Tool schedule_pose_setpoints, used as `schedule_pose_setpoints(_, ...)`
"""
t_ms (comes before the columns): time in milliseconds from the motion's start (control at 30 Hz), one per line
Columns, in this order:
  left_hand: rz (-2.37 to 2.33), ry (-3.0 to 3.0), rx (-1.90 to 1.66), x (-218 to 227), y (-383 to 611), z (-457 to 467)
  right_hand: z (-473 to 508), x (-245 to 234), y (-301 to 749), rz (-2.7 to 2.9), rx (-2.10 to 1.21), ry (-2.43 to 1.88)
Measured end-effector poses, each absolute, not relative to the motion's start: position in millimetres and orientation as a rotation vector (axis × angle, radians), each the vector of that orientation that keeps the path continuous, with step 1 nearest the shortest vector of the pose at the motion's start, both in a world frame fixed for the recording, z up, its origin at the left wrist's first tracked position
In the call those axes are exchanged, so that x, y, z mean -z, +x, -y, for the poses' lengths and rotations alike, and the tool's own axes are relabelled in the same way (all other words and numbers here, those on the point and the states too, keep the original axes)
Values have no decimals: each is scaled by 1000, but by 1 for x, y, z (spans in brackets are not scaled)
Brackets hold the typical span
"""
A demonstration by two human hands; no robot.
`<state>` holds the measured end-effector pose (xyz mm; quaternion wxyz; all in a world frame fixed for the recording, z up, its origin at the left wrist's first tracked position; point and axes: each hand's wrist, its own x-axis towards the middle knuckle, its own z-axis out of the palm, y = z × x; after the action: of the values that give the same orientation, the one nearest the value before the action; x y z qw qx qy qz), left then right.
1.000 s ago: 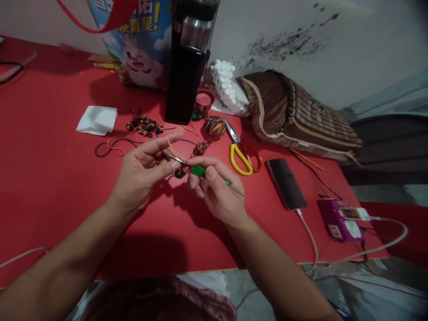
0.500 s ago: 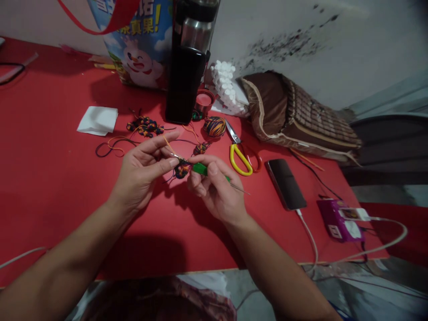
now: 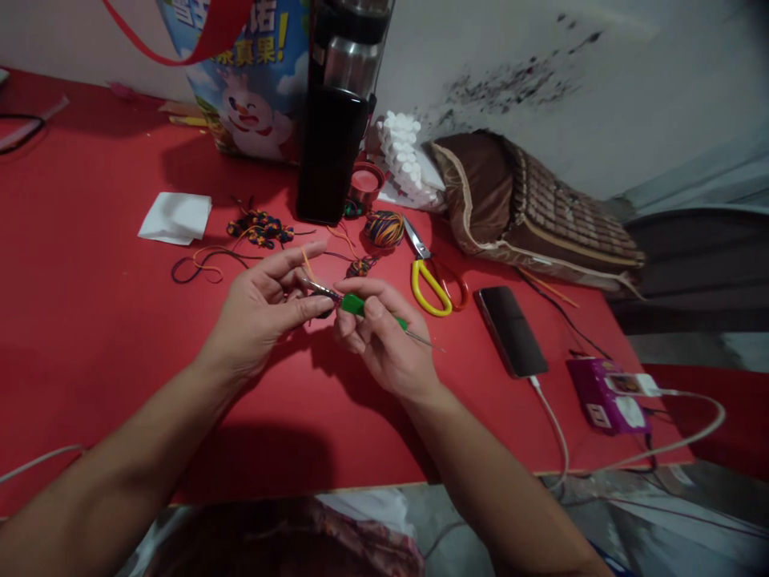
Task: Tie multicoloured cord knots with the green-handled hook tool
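Note:
Between thumb and fingers, my left hand (image 3: pixel 264 300) pinches a small dark crocheted piece (image 3: pixel 324 308), mostly hidden by the thumb. Orange yarn (image 3: pixel 308 263) runs taut over its raised index finger. My right hand (image 3: pixel 388 336) is closed around the green handle of a crochet hook (image 3: pixel 353 304); its metal shaft reaches the piece at the left fingertips. A thin metal end sticks out behind the right hand. Just beyond the fingers lies a small multicoloured yarn bundle (image 3: pixel 359 268). Farther back sits a ball of multicoloured yarn (image 3: pixel 384 229).
Scissors (image 3: pixel 431 287) lie right of the hands, near a charging phone (image 3: pixel 512 330) and a purple box (image 3: pixel 606 397). A black phone (image 3: pixel 332 156) leans upright at the back. Crocheted pieces (image 3: pixel 261 228) and white paper (image 3: pixel 176 217) lie left. A brown quilted bag (image 3: pixel 541 208) rests against the wall.
The left thumb has slid right over the crocheted piece, which is now more hidden. The hook has shifted slightly left, and more of its metal shaft shows. Both hands keep their hold.

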<state>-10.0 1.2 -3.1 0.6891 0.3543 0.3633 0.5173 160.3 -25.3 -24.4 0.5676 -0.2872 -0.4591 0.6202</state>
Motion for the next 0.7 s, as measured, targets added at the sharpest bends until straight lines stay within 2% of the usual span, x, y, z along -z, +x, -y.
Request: schedule_pose_setpoints(700,-831,775,-1159,-1,-9,-1,26,22,161,1051,-1459,-651)
